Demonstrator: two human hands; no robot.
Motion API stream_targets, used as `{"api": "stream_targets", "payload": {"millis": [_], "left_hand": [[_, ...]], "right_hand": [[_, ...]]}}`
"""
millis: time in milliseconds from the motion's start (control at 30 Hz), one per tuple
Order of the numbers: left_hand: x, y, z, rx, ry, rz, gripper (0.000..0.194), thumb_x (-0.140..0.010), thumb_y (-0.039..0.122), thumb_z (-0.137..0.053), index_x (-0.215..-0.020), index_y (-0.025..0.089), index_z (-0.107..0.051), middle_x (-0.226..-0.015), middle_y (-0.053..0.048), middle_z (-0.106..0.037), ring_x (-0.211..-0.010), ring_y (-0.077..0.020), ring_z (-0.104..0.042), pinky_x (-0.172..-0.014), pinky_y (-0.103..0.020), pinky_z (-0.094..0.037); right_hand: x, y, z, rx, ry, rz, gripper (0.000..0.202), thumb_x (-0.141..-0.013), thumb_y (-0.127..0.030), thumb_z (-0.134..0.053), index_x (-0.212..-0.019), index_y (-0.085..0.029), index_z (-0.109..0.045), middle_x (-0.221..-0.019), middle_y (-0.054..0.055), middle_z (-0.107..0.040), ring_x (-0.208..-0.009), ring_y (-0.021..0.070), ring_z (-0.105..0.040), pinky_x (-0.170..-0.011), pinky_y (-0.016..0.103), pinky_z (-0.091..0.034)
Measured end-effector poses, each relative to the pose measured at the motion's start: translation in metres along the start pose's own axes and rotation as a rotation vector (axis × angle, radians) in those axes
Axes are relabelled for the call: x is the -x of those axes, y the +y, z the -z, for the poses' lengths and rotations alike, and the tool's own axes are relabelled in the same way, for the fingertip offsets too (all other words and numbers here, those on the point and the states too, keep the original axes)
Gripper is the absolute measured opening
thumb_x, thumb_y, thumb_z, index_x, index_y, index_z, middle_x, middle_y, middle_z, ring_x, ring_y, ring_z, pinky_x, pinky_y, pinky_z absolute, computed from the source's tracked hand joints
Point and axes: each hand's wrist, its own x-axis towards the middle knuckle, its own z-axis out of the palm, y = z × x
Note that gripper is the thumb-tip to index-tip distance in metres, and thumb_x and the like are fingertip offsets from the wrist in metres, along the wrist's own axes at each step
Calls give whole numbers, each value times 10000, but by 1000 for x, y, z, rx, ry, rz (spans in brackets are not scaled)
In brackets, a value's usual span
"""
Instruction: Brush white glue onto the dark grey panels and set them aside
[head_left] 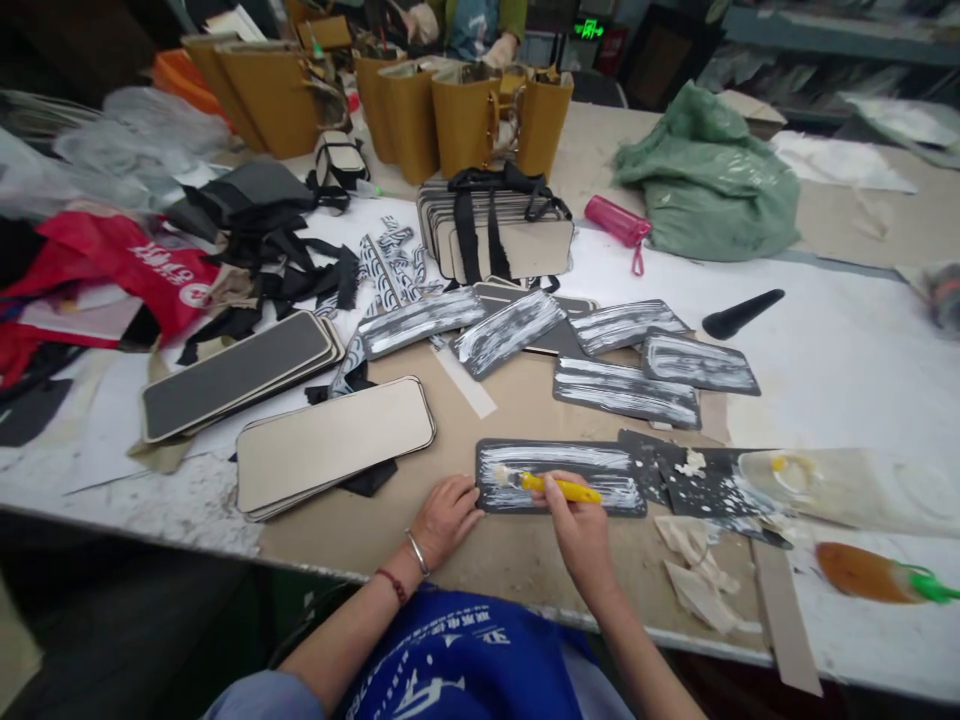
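Blue apron cloth (457, 660) fills the bottom edge. Beyond it the tabletop (517, 410) carries a dark rounded panel (562, 478), streaked white. Left hand (444, 520) lies flat and unclenched, pinning the panel's end, apparently to steady it; right hand (579, 525) grips a yellow-handled brush (551, 486) across it.

Matt board, wet paste, glossy plastic

The dark panel (562, 478) looks like matt board streaked with wet white paste; the brush (559, 487) has a glossy yellow plastic handle. The tan panels (334, 440) are smooth and faintly sheeny. The bench (840, 350) is covered in paste-smeared white sheet and brown card. The green bag (709, 185) is crinkled thin plastic; the straps (480, 235) are black woven cloth.
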Motion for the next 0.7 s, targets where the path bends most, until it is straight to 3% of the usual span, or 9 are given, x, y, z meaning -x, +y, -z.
{"api": "stream_targets", "payload": {"millis": [133,267,367,467,567,700], "left_hand": [[0,-1,0,2,17,-9,200,-827,271,-491,-959,152,-584,-944,-108,-621,-918,-210,-568,-809,-393,-512],[1,-1,0,-1,31,-20,194,-824,265,-497,-963,161,-583,-941,-98,-623,-925,-210,-563,-818,-397,-508],[3,-2,-2,-6,51,-29,178,-818,244,-505,-953,160,-584,-945,-96,-624,-932,-209,-562,-822,-395,-507],[4,-4,-4,-24,76,-52,177,-819,240,-504,-950,153,-584,-944,-94,-624,-933,-209,-563,-810,-383,-509],[5,-5,-6,-43,92,-72,180,-821,238,-500,-953,154,-589,-945,-91,-626,-938,-205,-565,-803,-363,-507],[5,-5,-7,-56,82,-73,183,-810,234,-517,-960,157,-588,-950,-92,-623,-938,-205,-568,-808,-352,-501]], "right_hand": [[-1,11,-12,83,-56,12,349,-793,-512,-497,-853,-174,-560,-761,57,-624,-636,204,-624,-603,330,-526],[-10,11,6,257,69,118,356,-805,-517,-479,-831,-173,-570,-803,72,-629,-700,206,-620,-638,321,-505],[-26,12,22,197,122,73,411,-801,-559,-449,-846,-167,-564,-768,68,-635,-643,196,-623,-630,322,-508],[-44,21,51,185,225,3,484,-763,-623,-438,-835,-160,-557,-688,70,-640,-602,214,-626,-616,340,-510],[-57,34,94,325,393,-35,532,-721,-669,-438,-817,-161,-565,-645,78,-643,-621,243,-633,-631,358,-497],[-58,40,144,461,514,-59,549,-729,-670,-409,-834,-159,-579,-604,75,-636,-629,254,-631,-631,360,-477]]}}
